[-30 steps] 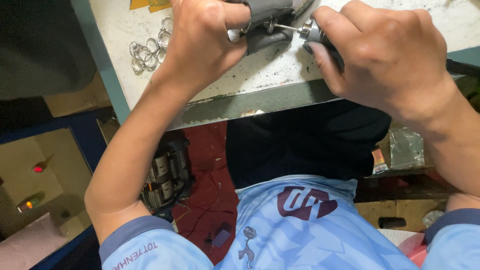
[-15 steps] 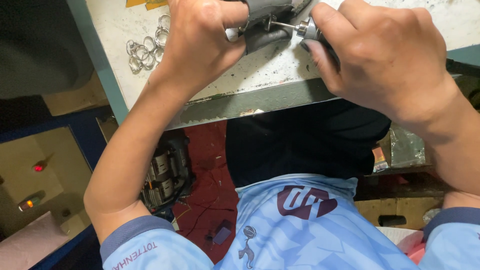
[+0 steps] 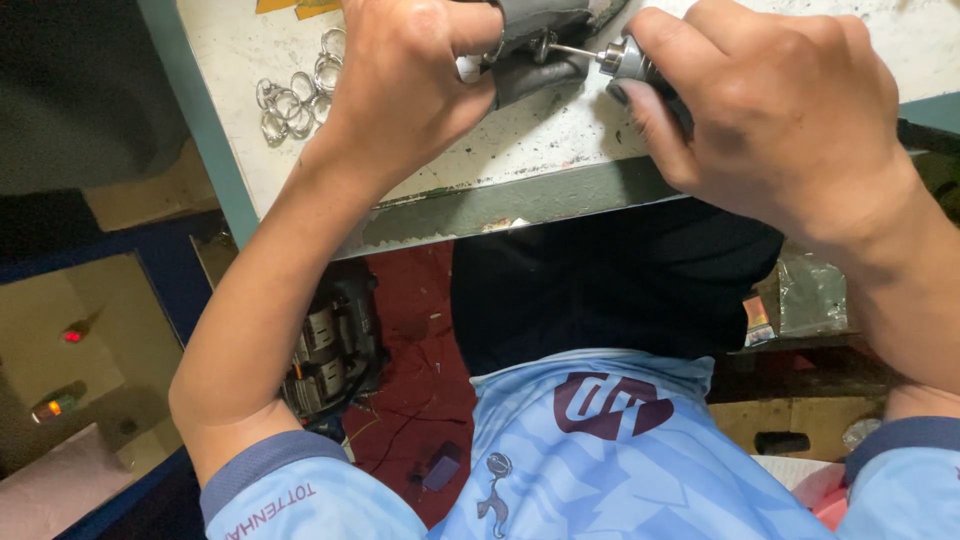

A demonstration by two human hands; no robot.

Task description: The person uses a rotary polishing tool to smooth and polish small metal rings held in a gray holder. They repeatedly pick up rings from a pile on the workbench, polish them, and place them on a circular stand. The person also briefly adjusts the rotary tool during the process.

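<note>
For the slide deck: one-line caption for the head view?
Left hand steadies a small piece while right hand works it with a rotary tool; metal rings lie alongside.

small workshop, scuffed workbench (image 3: 560, 190), loose metal rings (image 3: 295, 95), rotary tool (image 3: 625, 60), motor parts (image 3: 330, 345) below

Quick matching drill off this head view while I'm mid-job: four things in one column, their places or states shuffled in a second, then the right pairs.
Things:
1. left hand
2. right hand
3. metal rings
4. workbench

Places or states:
A. lying loose in a cluster on the bench top, left of both hands
B. gripping a small rotary tool whose thin bit points left
C. pale, speckled top with a green front edge
D. closed around a dark grey padded piece at the bit's tip

Pairs: 1-D, 2-B, 3-A, 4-C
</note>
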